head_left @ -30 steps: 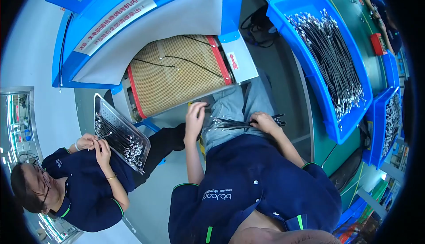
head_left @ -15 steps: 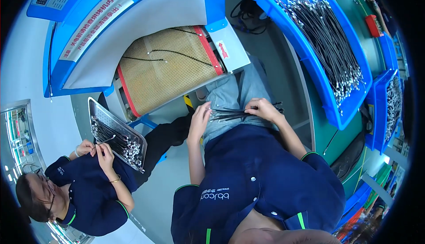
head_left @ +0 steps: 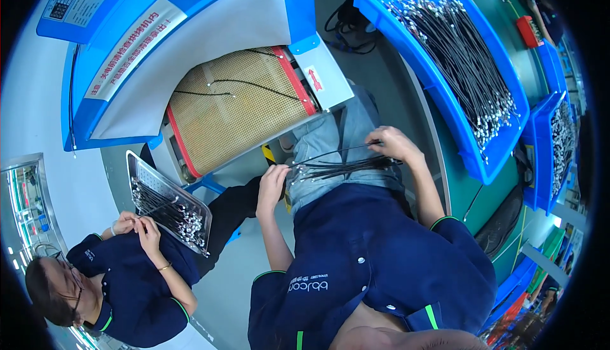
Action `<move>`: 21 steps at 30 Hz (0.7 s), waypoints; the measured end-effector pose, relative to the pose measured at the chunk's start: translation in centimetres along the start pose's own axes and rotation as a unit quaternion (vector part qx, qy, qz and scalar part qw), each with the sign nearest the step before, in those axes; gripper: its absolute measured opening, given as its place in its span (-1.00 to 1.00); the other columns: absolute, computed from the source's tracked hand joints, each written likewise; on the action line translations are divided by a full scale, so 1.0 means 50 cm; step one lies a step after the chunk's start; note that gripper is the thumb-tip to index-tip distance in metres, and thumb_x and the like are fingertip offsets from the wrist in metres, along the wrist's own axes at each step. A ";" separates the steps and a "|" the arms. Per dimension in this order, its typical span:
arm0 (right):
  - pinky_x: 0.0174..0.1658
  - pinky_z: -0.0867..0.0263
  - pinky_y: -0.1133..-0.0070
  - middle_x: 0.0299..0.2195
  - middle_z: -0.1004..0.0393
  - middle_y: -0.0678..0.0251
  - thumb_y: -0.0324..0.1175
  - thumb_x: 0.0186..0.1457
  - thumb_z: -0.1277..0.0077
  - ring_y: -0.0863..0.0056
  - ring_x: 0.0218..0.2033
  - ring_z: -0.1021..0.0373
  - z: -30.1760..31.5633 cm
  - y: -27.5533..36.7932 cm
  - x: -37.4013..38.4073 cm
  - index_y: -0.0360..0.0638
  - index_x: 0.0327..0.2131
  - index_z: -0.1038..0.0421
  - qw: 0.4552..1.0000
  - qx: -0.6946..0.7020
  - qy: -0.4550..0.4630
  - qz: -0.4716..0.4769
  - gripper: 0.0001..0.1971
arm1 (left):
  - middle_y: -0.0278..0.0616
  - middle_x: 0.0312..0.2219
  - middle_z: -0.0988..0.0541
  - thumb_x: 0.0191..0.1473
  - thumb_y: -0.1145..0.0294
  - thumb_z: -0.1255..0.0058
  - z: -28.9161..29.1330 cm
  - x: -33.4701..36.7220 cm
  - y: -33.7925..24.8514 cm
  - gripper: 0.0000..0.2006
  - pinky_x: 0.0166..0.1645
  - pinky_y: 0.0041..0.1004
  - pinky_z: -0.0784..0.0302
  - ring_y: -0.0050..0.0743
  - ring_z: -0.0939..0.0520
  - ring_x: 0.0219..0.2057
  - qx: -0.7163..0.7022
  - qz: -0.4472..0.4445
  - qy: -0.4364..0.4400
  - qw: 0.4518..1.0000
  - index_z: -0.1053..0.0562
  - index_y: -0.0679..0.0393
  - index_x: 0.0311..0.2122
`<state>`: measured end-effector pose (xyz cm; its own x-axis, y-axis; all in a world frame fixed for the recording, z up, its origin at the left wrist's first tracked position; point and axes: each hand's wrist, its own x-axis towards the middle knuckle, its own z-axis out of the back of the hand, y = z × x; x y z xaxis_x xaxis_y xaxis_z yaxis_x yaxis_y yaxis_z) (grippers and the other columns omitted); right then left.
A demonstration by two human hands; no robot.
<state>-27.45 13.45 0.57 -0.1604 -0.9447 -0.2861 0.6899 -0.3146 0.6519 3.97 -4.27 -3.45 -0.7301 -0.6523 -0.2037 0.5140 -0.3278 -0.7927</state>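
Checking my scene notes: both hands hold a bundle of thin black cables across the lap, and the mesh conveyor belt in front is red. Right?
Not quite: the mesh belt is tan, with only a red strip along its edges, as the head view shows. The rest stands: left hand and right hand hold the bundle of thin black cables across the lap.

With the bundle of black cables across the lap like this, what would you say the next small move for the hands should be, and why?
Probably lift the one cable and lay it on the mesh belt. The right hand pinches that cable raised above the bundle on the lap, while the left hand steadies the bundle's connector ends. Two cables already lie on the belt, with bare mesh beside them.
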 end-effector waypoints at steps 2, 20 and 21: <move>-0.16 -0.37 0.38 -0.36 -0.55 0.22 -0.42 -0.07 -0.11 0.22 -0.27 -0.47 0.006 -0.011 0.001 -0.17 -0.33 -0.52 0.999 -0.032 -0.025 0.014 -0.83 | -0.03 -0.38 -0.51 0.13 0.38 0.04 0.008 0.000 0.003 -0.82 -0.22 -0.29 -0.43 0.00 -0.55 -0.32 0.009 0.001 -0.006 1.000 -0.49 0.26 -0.25; -0.28 -0.37 0.42 -0.45 -0.48 0.22 -0.42 -0.02 -0.10 0.24 -0.38 -0.43 -0.092 0.101 0.113 -0.24 -0.40 -0.49 0.961 0.065 -0.125 0.236 -0.89 | -0.16 -0.51 -0.49 0.09 0.43 -0.05 -0.068 0.076 -0.106 -0.85 -0.36 -0.49 -0.40 -0.42 -0.50 -0.50 -0.112 -0.085 -0.013 0.990 -0.48 0.27 -0.26; -0.28 -0.37 0.42 -0.45 -0.48 0.22 -0.42 -0.02 -0.10 0.24 -0.38 -0.44 -0.092 0.101 0.113 -0.24 -0.40 -0.50 0.963 0.068 -0.127 0.228 -0.89 | -0.14 -0.48 -0.51 0.07 0.42 -0.07 -0.068 0.073 -0.109 -0.85 -0.34 -0.45 -0.42 -0.33 -0.53 -0.46 -0.091 -0.084 -0.026 0.992 -0.49 0.26 -0.28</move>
<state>-21.63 6.96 -0.98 -0.0421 -0.9745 0.2203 0.6334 0.1445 0.7602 -3.01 -2.54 -1.84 -0.7721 -0.6345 -0.0347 0.2938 -0.3080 -0.9049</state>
